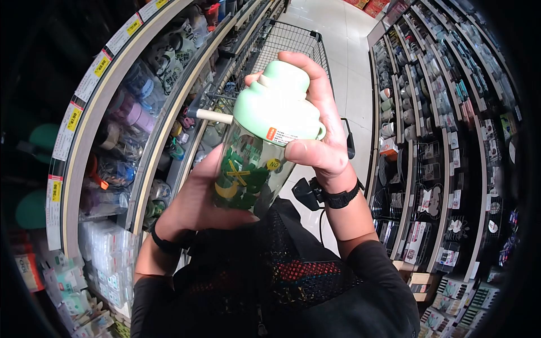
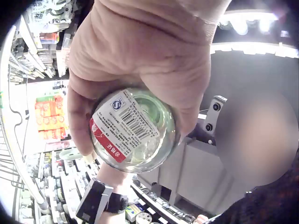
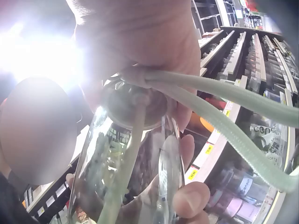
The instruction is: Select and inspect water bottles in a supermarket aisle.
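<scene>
Both hands hold a clear straw cup (image 1: 248, 174) in front of the chest, tilted. It has a pale green cloud-shaped lid (image 1: 276, 104) and a printed green and yellow pattern. My right hand (image 1: 327, 132) grips the lid from the right, thumb at its lower edge. The left hand (image 1: 194, 191) wraps round the lower body. In the left wrist view, a white and red barcode label (image 2: 126, 123) covers much of the cup's base. Through the wall in the right wrist view shows a pale straw (image 3: 124, 172), and a pale green strap (image 3: 224, 88) hangs by the lid.
A wire shopping cart (image 1: 287, 39) stands ahead in the aisle, its handle partly behind the cup. The left shelf (image 1: 141, 107) carries cups and bottles behind price tags. Shelves (image 1: 417, 129) with many small goods line the right. Tiled floor (image 1: 344, 56) runs between them.
</scene>
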{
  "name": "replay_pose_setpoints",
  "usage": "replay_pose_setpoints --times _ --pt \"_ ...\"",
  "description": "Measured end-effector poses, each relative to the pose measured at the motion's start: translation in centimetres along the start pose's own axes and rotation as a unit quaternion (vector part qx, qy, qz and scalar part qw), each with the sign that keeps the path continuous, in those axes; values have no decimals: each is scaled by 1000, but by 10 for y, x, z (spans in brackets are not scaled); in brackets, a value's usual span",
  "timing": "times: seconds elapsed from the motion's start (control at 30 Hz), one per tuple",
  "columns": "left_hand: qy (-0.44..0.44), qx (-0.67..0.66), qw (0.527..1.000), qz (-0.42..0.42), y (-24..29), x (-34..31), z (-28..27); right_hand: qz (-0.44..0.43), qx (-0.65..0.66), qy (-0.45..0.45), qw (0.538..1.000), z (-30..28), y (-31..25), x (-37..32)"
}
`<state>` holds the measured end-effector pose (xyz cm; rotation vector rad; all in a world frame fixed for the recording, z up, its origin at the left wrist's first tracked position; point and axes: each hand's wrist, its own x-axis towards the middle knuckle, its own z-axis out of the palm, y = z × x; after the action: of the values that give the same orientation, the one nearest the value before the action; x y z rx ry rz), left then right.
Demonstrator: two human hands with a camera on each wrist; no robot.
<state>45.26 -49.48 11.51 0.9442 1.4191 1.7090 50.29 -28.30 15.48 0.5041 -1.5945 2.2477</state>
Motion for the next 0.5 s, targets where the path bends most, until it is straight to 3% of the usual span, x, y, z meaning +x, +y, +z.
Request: replay_pose_setpoints --times 0.2,0.27,0.5 --pt "-6 -112 992 -53 3 -1 -4 -2 -59 37 998 7 0 4" --pt "10 -60 998 17 -1 2 -4 -55 -142 66 986 13 3 3" --pt "28 -21 998 53 -13 3 -4 -96 -241 92 961 25 5 3"
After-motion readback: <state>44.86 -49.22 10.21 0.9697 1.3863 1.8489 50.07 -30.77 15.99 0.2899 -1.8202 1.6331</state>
